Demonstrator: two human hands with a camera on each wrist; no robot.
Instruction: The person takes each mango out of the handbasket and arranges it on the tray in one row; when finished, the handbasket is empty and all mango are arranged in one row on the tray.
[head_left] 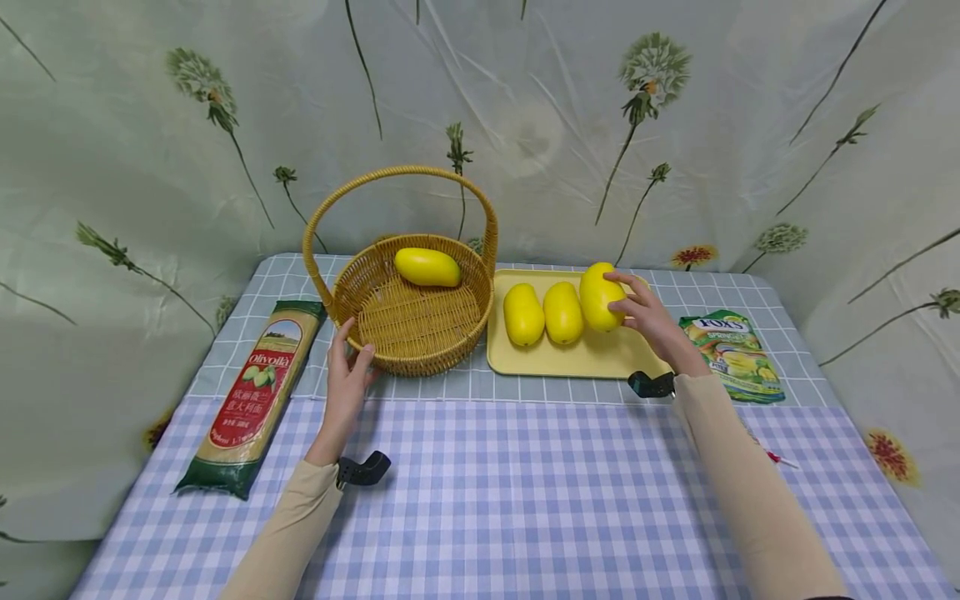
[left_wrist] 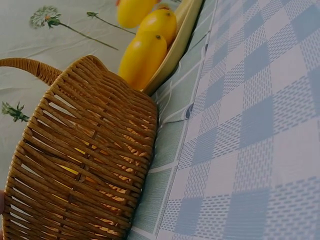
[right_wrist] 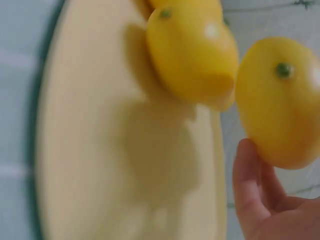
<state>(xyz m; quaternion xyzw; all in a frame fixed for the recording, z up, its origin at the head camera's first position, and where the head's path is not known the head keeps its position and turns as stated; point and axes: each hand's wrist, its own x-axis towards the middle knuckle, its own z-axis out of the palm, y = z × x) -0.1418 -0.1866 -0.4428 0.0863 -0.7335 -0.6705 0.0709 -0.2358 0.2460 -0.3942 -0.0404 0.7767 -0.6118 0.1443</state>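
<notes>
My right hand [head_left: 651, 317] pinches a yellow oblong fruit [head_left: 600, 297] between thumb and fingers. In the right wrist view this fruit [right_wrist: 282, 102] hangs above the tray, its green stem end showing and its shadow on the tray below. Two similar fruits [head_left: 523, 315] lie side by side on the pale yellow tray [head_left: 510, 364]. My left hand [head_left: 347, 373] grips the front left rim of the round wicker basket [head_left: 420, 364], which has a tall arched handle. Inside, at the back, one more yellow fruit [head_left: 427, 267] lies on its side. Only a sliver of that hand shows in the left wrist view.
Left of the basket lies a long pack of spaghetti [head_left: 251, 400]. A green Fox's candy bag [head_left: 735, 354] lies right of the tray, with a small red-and-white item [head_left: 780, 458] near my right sleeve. A checkered cloth [head_left: 510, 500] covers the table before a flowered curtain [head_left: 540, 125].
</notes>
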